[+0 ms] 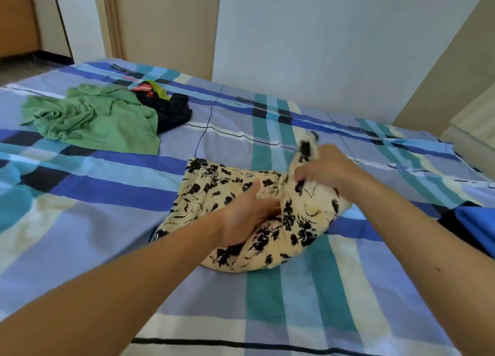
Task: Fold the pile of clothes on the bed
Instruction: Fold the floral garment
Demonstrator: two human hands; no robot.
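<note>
We are working on the floral garment (214, 192), which is lying on the bed (294, 315) at the centre of the frame. Its left half is lying spread flat and its right half is standing bunched in a raised fold.

The left grip (247, 216) is lying wide and flat on the cloth at centre, pressing the fabric down where the fold begins. Its fingertips are lying under the raised cloth, out of sight. The right grip (328, 169), just right of centre, is narrow and is holding a gathered end of the same garment clear of the bed. That end is showing blurred above the knuckles.

We are judging this as one fold in hand with much of the pile remaining. The green garment (101, 120) and the dark clothes (174, 112) are lying unfolded at the upper left, well apart from the work.

Risks we are noting:
- The gathered end is looking crumpled, not edge-aligned. Laying it over as held would be trapping creases and giving a lopsided fold.
- Should the left grip lose pressure during a pull from the right, the flat half would be sliding on the sheet and losing its line.
- Thin cloth is liable to slip from a partial pinch, and a dropped end would be calling for re-spreading.
</note>
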